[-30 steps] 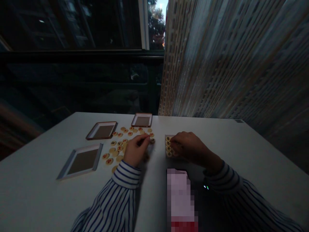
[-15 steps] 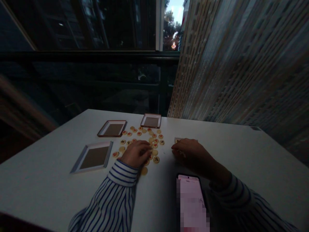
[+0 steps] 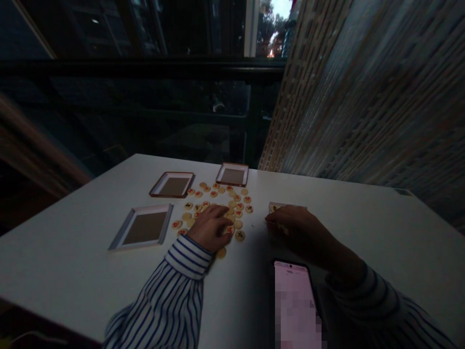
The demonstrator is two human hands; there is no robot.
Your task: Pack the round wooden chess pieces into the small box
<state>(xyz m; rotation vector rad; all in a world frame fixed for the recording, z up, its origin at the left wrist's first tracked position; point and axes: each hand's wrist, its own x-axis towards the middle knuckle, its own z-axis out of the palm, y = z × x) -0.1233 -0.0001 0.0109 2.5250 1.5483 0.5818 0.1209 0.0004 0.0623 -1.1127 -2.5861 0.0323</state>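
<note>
Round Chinese chess pieces point(image 3: 240, 236) with red or black characters lie loosely in the middle of the white table, some of them blank side up. My left hand point(image 3: 211, 227) rests over the near part of this spread, fingers apart, its fingertips among the pieces. To the right, my right hand point(image 3: 296, 227) is bent over a shallow light-coloured box point(image 3: 301, 207), with its fingers curled down and closed. A piece point(image 3: 275, 208) shows inside that box by the knuckles. Whatever the right fingertips hold is hidden from view.
On the left stands a white-rimmed shallow tray point(image 3: 119, 228); two brown-edged ones, a left one point(image 3: 154, 191) and a far one point(image 3: 232, 183), lie behind it. A lit phone point(image 3: 296, 295) lies near my right forearm. A string curtain point(image 3: 308, 111) hangs beyond the table point(image 3: 363, 218).
My left hand's fingers have spread wider over the pieces. My right hand stays at the box, and the whole view has shifted slightly.
</note>
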